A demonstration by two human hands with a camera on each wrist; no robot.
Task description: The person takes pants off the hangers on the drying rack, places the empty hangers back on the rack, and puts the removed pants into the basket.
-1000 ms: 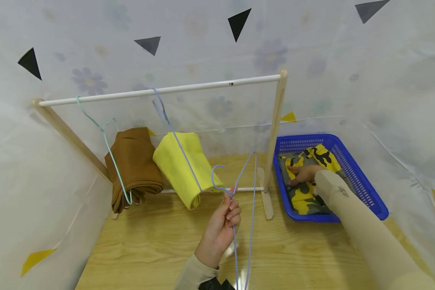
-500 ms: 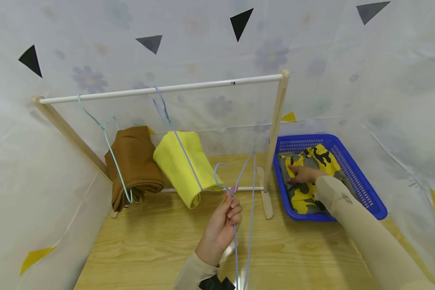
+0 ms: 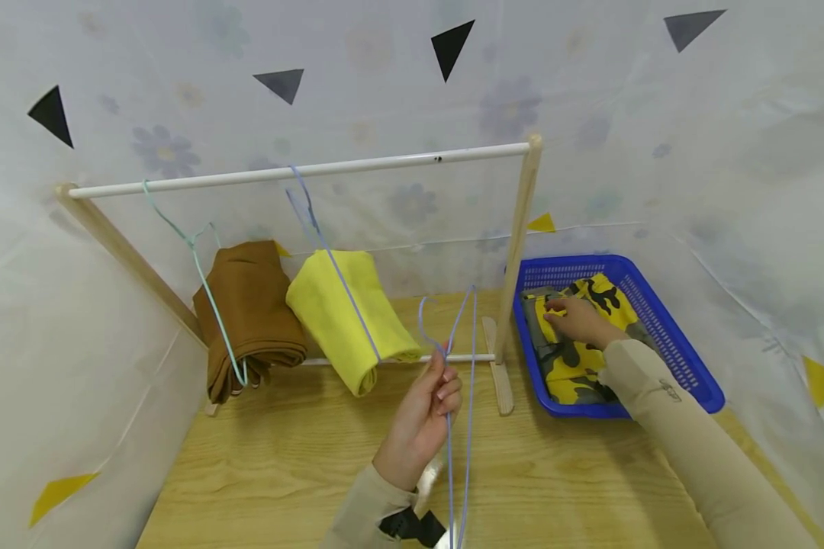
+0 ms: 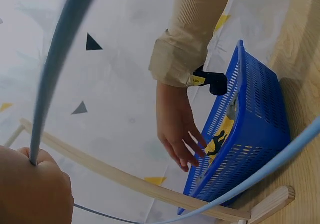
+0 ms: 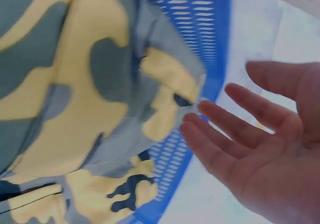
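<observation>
Hanging furthest left, a mint hanger (image 3: 207, 287) is hooked over the white rail (image 3: 398, 162), with a folded brown cloth (image 3: 250, 305) apparently doubled over its lower bar. Beside it a lilac hanger (image 3: 321, 238) carries a rolled-looking yellow cloth (image 3: 336, 324); folding likely keeps both clear of the tabletop (image 3: 261, 473).

Nearer the person, the left hand (image 3: 422, 423) pinches a bare hanger (image 3: 471, 374) just below its hook, a grip that I'd say is chosen to leave the hook free and the frame dangling; its lower end runs out of my sight. A black strap (image 3: 401, 524) circles that wrist.

Next comes the rack's wooden post (image 3: 519, 236), standing between the bare hanger and the blue basket (image 3: 683, 335), so it could get in the way of a sideways move. In the basket lies yellow-and-grey camouflage cloth (image 3: 570, 366), walled in on all sides. Over it reaches the right hand (image 3: 580, 320), fingers loose and spread, gripping nothing; whether a fingertip brushes the fabric I can't tell. The beige sleeve (image 3: 666, 404) crosses the rim and hides some of the cloth.
</observation>
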